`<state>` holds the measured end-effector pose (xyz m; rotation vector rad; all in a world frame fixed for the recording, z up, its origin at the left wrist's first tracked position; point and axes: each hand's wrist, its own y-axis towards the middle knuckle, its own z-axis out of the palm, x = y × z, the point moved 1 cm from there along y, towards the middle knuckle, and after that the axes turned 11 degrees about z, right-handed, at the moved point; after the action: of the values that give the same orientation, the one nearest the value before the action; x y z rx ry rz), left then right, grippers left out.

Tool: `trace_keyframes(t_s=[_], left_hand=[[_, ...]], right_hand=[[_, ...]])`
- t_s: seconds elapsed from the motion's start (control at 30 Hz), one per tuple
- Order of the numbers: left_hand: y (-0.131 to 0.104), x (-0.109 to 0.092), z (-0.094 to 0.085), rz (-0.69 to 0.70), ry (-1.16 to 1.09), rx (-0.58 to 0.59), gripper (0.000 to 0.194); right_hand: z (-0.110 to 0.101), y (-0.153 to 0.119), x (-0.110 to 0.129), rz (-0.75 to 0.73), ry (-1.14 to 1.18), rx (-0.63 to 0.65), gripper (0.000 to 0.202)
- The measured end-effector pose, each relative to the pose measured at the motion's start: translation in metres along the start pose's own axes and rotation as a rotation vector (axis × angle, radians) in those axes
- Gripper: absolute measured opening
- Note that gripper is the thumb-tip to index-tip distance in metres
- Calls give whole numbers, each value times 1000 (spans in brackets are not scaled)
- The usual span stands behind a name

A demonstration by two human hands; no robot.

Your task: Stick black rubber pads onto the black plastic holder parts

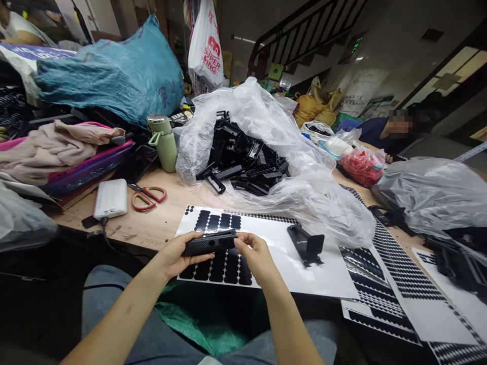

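Observation:
My left hand (177, 256) grips the left end of a black textured part (210, 243), its fingers wrapped beneath and the thumb on top. At the part's right end, my right hand (255, 253) pinches with thumb and fingertips. Both hands are just above a white sheet (274, 258) bearing rows of black stickers (222, 268), some of which lie behind the part. Farther right on the sheet stands a black bracket (307, 245).
A clear plastic bag (315, 187) lies open around a pile of black parts (243, 157). To the left are red-handled scissors (148, 197), a white power bank (111, 197) and a green bottle (164, 144). More sticker sheets (437, 314) and a person (380, 129) are at right.

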<state>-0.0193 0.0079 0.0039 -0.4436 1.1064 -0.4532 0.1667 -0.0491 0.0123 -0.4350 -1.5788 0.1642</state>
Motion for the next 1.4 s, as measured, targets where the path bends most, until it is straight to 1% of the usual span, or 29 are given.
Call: trace_keyframes(t_s=[0.2,0.33,0.5,0.77,1.17,1.33,1.4], left_hand=[[-9,5,5,-19,34,17,4],[-10,9,5,-2,24,41,5],[-10,14,6,-5,7,68,2],[-13,17,8,-23,-11,65,3],[-19,17,14,-22,14,43,3],[-19,19,14,-18,28,41,3],[-19,20,14,-3,46,46,3]], right_hand=[[-2,-9,-4,16,-35,-21,23],[-1,-12,-6,44,-60,-33,21],[0,-13,-9,46,-33,-69,20],[0,-15,-15,4,-92,-140,18],[-1,-22,-14,-18,-153,-172,19],[1,-26,-13,-57,-191,-207,18],[2,-28,-14,-72,-199,-249,17]])
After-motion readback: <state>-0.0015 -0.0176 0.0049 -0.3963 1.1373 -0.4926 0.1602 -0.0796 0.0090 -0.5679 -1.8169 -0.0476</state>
